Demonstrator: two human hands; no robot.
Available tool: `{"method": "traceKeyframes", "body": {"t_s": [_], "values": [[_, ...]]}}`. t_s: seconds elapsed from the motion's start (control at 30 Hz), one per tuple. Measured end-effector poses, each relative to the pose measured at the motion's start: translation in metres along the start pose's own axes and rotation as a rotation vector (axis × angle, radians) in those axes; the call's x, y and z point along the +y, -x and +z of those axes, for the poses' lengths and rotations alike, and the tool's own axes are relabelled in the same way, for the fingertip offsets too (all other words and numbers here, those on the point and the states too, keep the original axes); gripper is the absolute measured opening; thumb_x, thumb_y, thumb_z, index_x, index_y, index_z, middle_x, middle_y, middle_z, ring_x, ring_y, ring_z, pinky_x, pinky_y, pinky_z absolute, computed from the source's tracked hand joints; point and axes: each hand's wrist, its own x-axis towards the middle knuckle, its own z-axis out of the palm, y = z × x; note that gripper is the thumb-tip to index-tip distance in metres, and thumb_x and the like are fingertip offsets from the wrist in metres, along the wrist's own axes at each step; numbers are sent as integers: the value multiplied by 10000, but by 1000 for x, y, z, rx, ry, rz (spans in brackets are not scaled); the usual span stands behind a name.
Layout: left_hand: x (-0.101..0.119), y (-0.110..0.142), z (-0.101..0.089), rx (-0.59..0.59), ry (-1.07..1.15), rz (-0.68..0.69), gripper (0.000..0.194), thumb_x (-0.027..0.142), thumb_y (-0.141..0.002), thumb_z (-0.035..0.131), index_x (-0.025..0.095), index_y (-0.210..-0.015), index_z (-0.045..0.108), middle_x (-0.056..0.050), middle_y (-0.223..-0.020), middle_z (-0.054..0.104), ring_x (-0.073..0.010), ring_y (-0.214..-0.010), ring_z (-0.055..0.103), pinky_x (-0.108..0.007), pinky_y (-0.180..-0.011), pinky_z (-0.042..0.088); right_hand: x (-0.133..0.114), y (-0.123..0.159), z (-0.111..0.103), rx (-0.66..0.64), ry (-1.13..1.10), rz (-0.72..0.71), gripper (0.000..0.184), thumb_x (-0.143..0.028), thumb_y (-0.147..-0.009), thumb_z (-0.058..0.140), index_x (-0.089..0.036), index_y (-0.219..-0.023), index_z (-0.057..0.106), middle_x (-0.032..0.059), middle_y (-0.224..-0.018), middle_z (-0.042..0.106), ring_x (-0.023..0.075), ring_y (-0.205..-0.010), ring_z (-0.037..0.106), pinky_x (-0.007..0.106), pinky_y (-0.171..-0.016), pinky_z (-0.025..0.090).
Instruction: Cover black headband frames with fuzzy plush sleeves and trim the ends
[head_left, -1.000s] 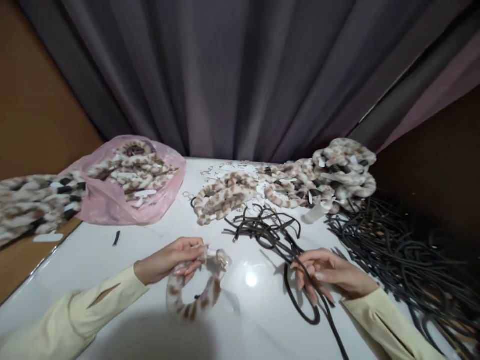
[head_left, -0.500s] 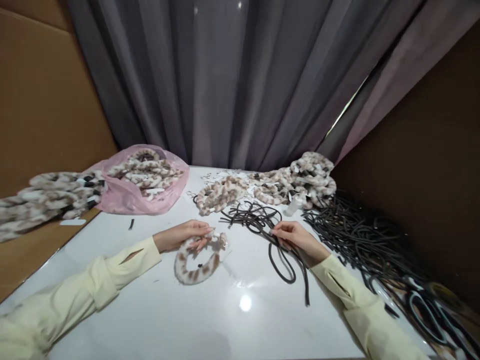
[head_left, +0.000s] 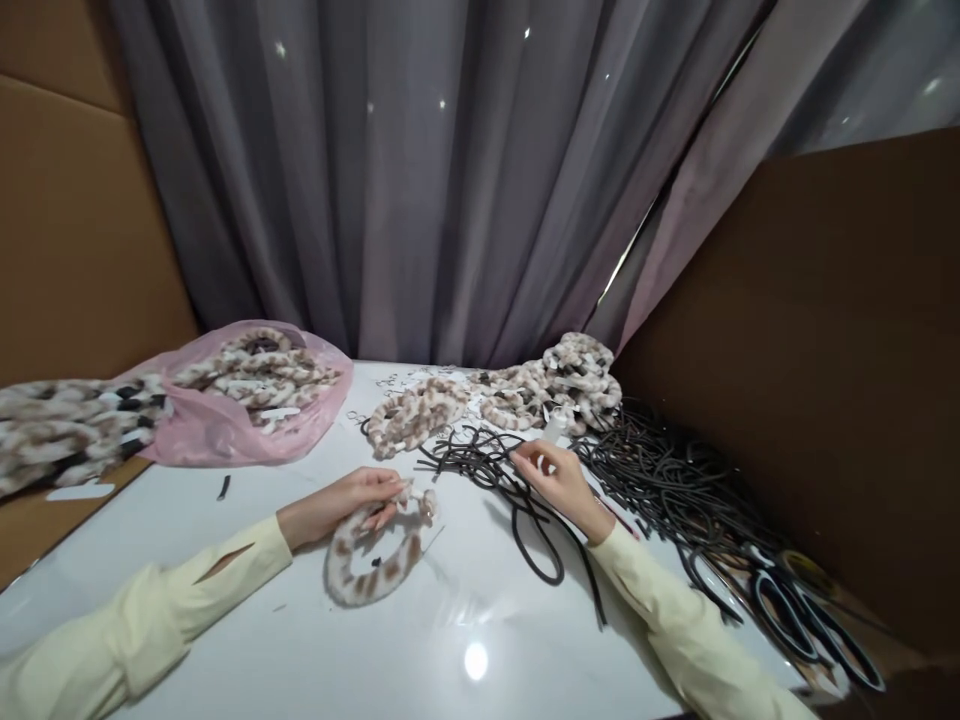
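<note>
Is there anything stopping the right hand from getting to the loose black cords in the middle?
Nothing visible stands between them: the right hand is right at the edge of the black cords, though contact is hard to tell. The furry ring is off in the left hand.

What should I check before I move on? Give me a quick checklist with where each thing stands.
1. Left hand has a grip on the ring: ok, its fingers pinch the upper part.
2. Right hand has a grip on a cord: cannot tell; the fingertips are at the cords, but contact is unclear.
3. Cords untangled: not ok, they loop and cross in a loose heap.
4. Ring's ends joined: cannot tell, the fingers hide part of it.
5. Scissors away from both hands: ok, they lie at the far right.
6. Bag open: ok, rings show inside.
</note>
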Motion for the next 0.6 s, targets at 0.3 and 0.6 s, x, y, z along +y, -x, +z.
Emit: {"method": "traceKeyframes", "body": {"t_s": [0.3,0.6], "values": [[18,-6,26,92,-27,80,353,490,-807,517,144,-753,472,27,-593,508,-48,-433,365,-187,-444,291,-63,-12,31,-624,-39,-170,341,-217,-811,514,-163,-1146,486,40,-861,619,152,-768,575,265,-693,448],[-12,-25,17,129,-227,148,357,496,-788,539,167,-924,504,86,-500,389,-58,-396,337,-189,-412,276,-48,-33,42,-870,-264,173,149,-159,-786,482,-148,-933,500,23,-790,611,129,-706,570,228,-622,443]]}}
